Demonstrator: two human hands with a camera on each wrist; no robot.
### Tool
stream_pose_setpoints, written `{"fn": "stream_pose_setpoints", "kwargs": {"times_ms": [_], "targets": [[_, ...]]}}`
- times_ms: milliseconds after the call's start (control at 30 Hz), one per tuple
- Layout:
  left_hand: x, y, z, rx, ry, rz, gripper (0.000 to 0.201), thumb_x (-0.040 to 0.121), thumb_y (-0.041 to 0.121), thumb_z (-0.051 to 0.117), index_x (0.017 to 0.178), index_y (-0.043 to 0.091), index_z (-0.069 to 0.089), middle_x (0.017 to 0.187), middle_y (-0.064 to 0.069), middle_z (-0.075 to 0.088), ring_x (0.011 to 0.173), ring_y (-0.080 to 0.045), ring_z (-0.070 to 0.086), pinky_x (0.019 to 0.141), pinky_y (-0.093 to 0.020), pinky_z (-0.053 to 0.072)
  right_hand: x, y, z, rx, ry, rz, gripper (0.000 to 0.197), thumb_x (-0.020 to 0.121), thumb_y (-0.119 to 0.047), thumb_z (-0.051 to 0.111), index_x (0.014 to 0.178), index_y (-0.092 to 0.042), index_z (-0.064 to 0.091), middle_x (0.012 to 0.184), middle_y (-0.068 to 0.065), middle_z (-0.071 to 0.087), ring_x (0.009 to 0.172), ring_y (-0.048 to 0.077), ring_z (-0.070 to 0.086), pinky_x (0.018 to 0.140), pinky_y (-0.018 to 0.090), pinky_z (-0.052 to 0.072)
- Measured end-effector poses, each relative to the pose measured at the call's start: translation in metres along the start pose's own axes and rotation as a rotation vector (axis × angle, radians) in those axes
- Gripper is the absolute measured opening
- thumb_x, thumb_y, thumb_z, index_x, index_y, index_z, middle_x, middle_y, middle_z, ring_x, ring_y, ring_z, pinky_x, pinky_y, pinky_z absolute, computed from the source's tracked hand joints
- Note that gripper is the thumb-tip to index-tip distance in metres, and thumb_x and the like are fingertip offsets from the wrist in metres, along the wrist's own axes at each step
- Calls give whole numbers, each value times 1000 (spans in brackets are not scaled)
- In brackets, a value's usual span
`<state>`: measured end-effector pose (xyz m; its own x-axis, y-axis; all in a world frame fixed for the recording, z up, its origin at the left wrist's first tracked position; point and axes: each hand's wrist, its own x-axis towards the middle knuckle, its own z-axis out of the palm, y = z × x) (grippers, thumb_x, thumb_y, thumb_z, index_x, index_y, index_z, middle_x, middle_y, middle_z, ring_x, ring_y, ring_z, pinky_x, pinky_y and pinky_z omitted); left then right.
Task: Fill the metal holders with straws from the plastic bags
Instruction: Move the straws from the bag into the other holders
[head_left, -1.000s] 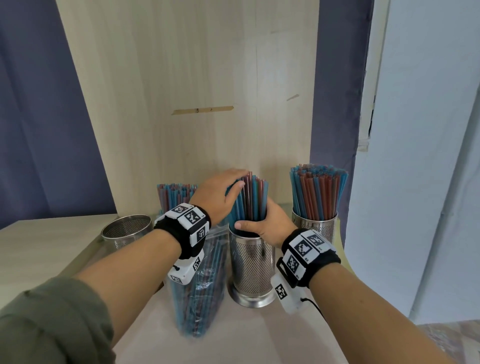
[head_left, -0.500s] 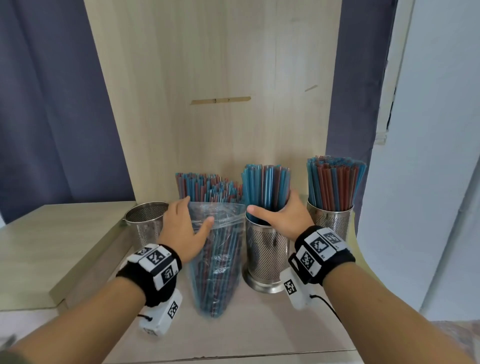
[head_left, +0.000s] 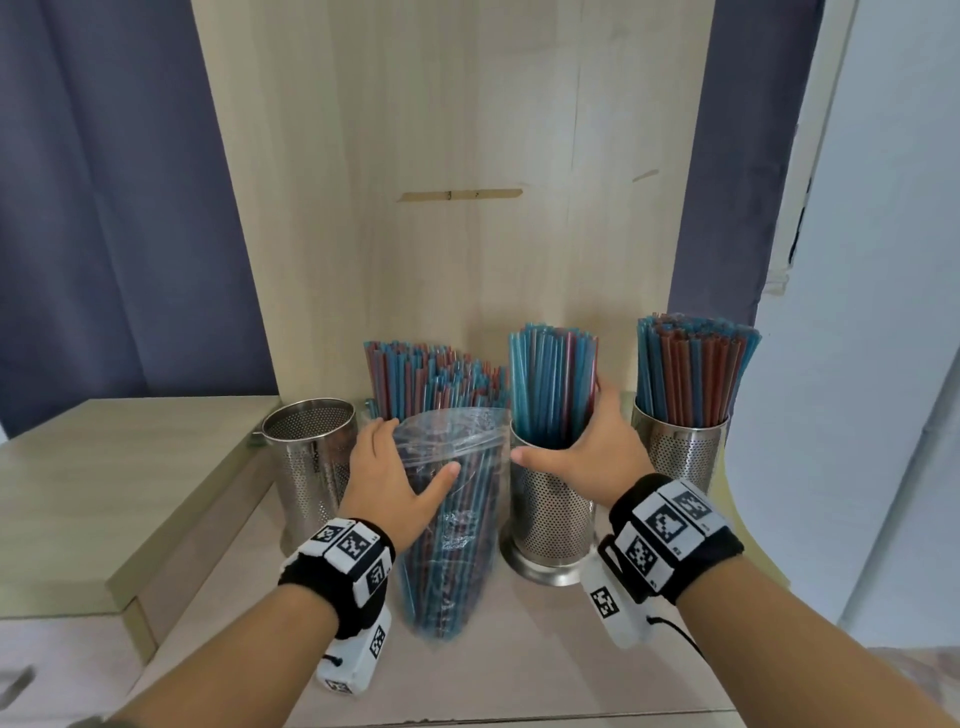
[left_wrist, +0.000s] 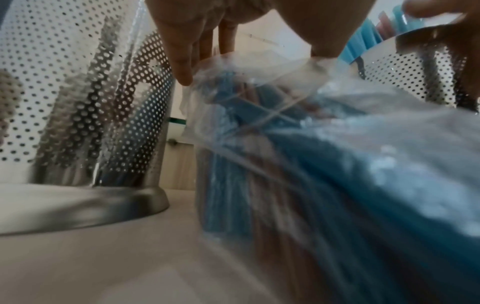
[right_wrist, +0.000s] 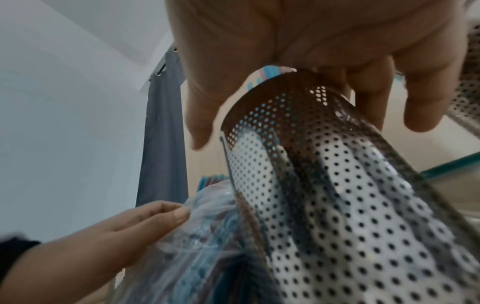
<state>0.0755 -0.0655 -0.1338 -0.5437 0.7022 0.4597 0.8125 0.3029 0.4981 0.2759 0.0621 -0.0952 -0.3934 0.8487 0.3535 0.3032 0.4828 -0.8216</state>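
Note:
A clear plastic bag of blue and red straws stands upright on the counter. My left hand holds it near the top, thumb on the front and fingers round its left side; the left wrist view shows the bag between thumb and fingers. Just right of it stands the middle perforated metal holder, full of mostly blue straws. My right hand wraps those straws at the rim, thumb in front, fingers behind. An empty holder stands left of the bag; a full holder stands at the right.
Another bunch of straws stands behind the bag, its base hidden. A wooden panel rises directly behind everything. A raised step lies to the left, and a white wall closes the right. Bare counter lies in front.
My left hand came down from the tops of the middle holder's straws onto the bag's side. My right hand stays at the middle holder's rim. The camera has risen.

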Motion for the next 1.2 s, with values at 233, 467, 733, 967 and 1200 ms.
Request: {"fn": "stream_pose_setpoints", "kwargs": {"times_ms": [233,467,733,967,1200], "targets": [[24,15,-29,-130,93,-31,78,90,52,54,145,5,26,148,-12,30,136,-25,33,111,-34,29,-5,-2,-10,-132,159,-22,127,48,-58,87,147,-25,15,140,4,45,129,24,47,109,45,42],[82,33,-44,-52,21,-245,80,89,43,63,142,-6,27,142,-22,42,127,-35,44,101,-39,40,-50,-67,29,-302,137,-583,63,90,-28,62,145,-15,36,142,2,44,131,6,31,112,27,28],[103,34,-46,164,-112,-287,53,87,46,65,57,12,36,53,-3,38,46,-16,35,41,-26,25,8,-52,81,-446,-215,-203,49,98,-32,49,142,-13,38,140,7,42,131,24,38,111,37,34],[112,26,-39,-15,-58,-286,30,90,29,61,92,0,57,87,-15,60,80,-31,57,64,-32,40,13,-63,89,-601,-50,-131,47,102,-45,33,104,-7,60,108,13,61,103,29,53,90,39,42],[115,24,-41,-189,47,-274,27,86,28,61,70,10,49,62,-3,47,57,-23,46,51,-29,33,45,-80,107,-603,-126,107,70,74,-70,63,99,-5,63,97,11,67,90,27,65,79,39,58]]}}
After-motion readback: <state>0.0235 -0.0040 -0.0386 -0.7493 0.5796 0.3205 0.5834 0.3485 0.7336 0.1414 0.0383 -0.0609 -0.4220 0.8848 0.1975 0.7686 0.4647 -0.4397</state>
